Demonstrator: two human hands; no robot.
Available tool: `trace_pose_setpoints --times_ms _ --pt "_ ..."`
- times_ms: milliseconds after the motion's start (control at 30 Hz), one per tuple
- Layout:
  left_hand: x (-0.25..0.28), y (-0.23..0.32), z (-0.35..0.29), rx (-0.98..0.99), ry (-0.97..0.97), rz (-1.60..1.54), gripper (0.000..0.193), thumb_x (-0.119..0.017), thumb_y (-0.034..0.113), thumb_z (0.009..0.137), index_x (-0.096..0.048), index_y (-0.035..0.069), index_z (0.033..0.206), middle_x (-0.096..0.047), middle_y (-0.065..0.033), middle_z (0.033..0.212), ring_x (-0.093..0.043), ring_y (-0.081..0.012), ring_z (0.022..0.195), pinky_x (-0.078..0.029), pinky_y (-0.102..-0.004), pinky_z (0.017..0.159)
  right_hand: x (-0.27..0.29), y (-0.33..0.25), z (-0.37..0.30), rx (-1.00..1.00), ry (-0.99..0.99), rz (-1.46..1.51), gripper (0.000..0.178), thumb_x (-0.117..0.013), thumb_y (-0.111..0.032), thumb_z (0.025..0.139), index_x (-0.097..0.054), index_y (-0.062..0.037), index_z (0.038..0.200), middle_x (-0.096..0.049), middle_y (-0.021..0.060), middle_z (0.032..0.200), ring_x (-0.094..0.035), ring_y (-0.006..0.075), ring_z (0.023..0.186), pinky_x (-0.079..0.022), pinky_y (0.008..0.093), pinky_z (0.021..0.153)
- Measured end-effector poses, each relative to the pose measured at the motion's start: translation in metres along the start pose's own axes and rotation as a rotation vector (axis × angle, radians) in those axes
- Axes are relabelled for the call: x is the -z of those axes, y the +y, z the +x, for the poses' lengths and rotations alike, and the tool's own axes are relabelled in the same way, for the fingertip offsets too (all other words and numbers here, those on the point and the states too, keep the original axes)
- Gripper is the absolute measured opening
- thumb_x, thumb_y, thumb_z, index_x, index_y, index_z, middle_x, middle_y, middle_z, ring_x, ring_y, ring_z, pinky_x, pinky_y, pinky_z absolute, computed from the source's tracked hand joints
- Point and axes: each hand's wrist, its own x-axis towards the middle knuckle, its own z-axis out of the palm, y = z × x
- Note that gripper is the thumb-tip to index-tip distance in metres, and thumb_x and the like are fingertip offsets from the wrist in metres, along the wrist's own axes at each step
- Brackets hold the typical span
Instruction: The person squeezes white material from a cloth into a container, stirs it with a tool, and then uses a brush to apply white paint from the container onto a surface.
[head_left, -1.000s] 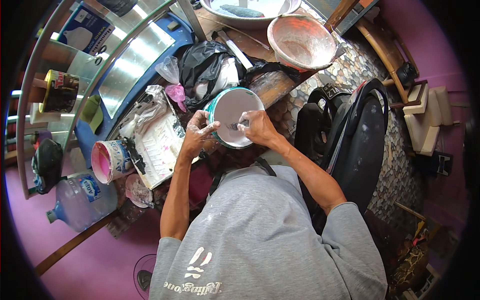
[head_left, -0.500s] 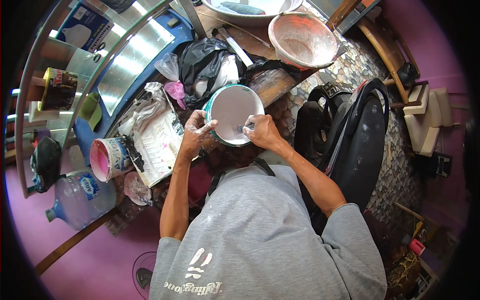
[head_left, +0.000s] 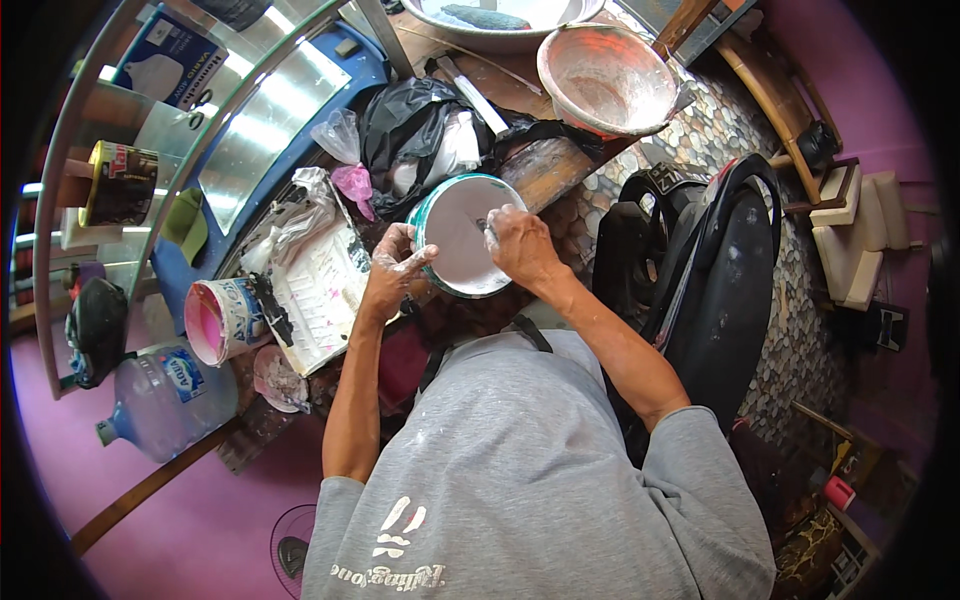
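Note:
A round white-filled paint can with a teal rim [head_left: 455, 250] sits tilted on the worktop in front of me. My left hand [head_left: 392, 272], smeared with white, grips its left rim. My right hand [head_left: 522, 245] reaches in over the right rim, fingers closed on a small dark tool [head_left: 483, 225] whose tip rests on the white surface inside.
Left of the can lie a white paint tray [head_left: 322, 295] and a pink paint bucket [head_left: 220, 322]. A black plastic bag [head_left: 420, 125] and a reddish bowl [head_left: 608, 78] sit behind. A black chair [head_left: 725, 270] stands at the right and a water bottle [head_left: 165, 400] lower left.
My right hand has moved from the can's lower right edge up and in over the white surface. My left hand keeps its hold on the rim.

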Motion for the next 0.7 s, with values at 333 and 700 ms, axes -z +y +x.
trace_pose_setpoints --times_ms 333,700 --pt "0.002 0.004 -0.001 -0.016 0.034 0.044 0.029 -0.074 0.018 0.082 -0.051 0.012 0.099 -0.057 0.0035 0.086 -0.056 -0.0043 0.079 -0.047 -0.0195 0.064 -0.002 -0.004 0.009 0.038 -0.043 0.023 0.006 -0.055 -0.004 0.077 -0.059 0.0001 0.079 -0.059 0.0188 0.079 -0.062 0.0369 0.078 -0.050 0.0458 0.069" --pt "0.005 0.008 0.002 -0.033 0.002 0.086 0.030 -0.073 0.018 0.083 -0.050 0.012 0.101 -0.056 0.0033 0.088 -0.055 -0.0046 0.080 -0.048 -0.0204 0.066 -0.001 -0.005 0.015 0.133 -0.028 -0.193 0.010 -0.048 -0.006 0.081 -0.056 0.0006 0.082 -0.057 0.0199 0.087 -0.061 0.0328 0.080 -0.053 0.0416 0.068"
